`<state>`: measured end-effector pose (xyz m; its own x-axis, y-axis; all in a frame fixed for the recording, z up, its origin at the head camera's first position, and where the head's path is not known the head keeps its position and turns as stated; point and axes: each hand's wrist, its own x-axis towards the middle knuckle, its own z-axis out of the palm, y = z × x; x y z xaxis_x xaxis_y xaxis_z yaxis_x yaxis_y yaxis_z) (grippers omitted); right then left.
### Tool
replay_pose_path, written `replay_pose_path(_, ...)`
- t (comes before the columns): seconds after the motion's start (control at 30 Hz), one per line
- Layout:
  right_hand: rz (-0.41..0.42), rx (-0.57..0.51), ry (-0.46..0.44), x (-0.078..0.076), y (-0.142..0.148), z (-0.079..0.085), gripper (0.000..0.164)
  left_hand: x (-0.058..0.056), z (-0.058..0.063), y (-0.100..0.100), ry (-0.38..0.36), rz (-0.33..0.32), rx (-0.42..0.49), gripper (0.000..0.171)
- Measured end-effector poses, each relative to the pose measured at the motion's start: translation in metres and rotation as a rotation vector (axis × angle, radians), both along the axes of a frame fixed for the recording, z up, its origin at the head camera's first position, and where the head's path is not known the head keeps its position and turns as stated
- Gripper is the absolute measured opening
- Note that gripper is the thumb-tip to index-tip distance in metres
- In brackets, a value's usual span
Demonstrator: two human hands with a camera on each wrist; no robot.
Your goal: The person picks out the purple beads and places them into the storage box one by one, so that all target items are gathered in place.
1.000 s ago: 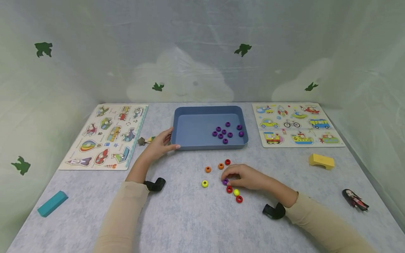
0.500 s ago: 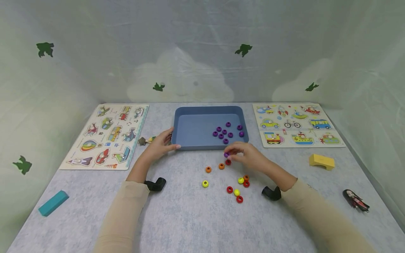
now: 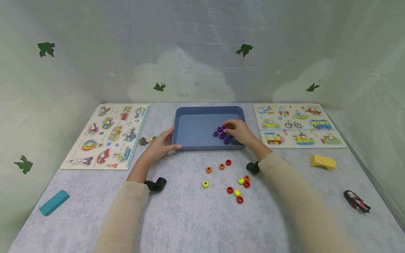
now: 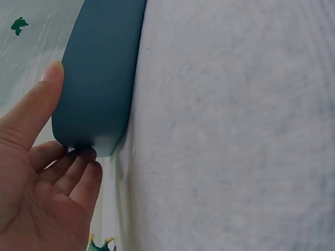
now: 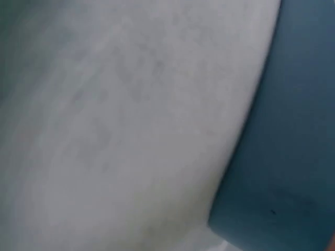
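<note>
In the head view a blue tray (image 3: 196, 131) lies at the back middle of the table. My left hand (image 3: 160, 143) holds its front left corner; in the left wrist view the thumb (image 4: 51, 78) is at the rim and the fingertips touch the end wall. My right hand (image 3: 239, 131) reaches over the tray's right half, pinching a purple bead (image 3: 223, 128) between thumb and fingers. Several purple beads (image 3: 221, 136) lie on the tray floor just below and beside it, some hidden by the hand. The right wrist view shows mainly the tray's outer wall (image 5: 282, 157).
On the table before the tray lie red beads (image 3: 230, 190), orange beads (image 3: 209, 169) and yellow beads (image 3: 205, 184). Picture puzzle boards (image 3: 105, 137) (image 3: 299, 126) flank the tray. Farther out are a teal block (image 3: 54, 202), a yellow arch block (image 3: 322, 162) and a small doll (image 3: 357, 201).
My right hand has carried the purple bead from among the loose beads forward over the front rim into the tray. The left hand has stayed at the tray corner.
</note>
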<state>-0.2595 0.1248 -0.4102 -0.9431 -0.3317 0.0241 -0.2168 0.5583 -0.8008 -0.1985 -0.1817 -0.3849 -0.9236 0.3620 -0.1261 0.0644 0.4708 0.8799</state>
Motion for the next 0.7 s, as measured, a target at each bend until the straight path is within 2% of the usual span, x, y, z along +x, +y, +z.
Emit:
replay_pose_path(0.23,0.025,0.106,-0.011,-0.010,-0.008,-0.005,0.018,0.000,-0.001,-0.002,-0.006,0.007,0.003,0.079)
replay_pose_path(0.47,0.068,0.167,-0.040,-0.011,-0.009,-0.004,0.022,-0.010,-0.017,-0.009,-0.006,0.007,-0.011,0.084)
replay_pose_path(0.57,0.072,0.177,-0.020,-0.006,-0.004,0.005,0.029,-0.014,-0.023,-0.011,0.016,-0.005,-0.066,0.086)
replay_pose_path(0.7,0.075,0.208,0.078,0.005,0.010,0.030,0.038,-0.015,-0.019,-0.011,0.081,-0.025,-0.201,0.087)
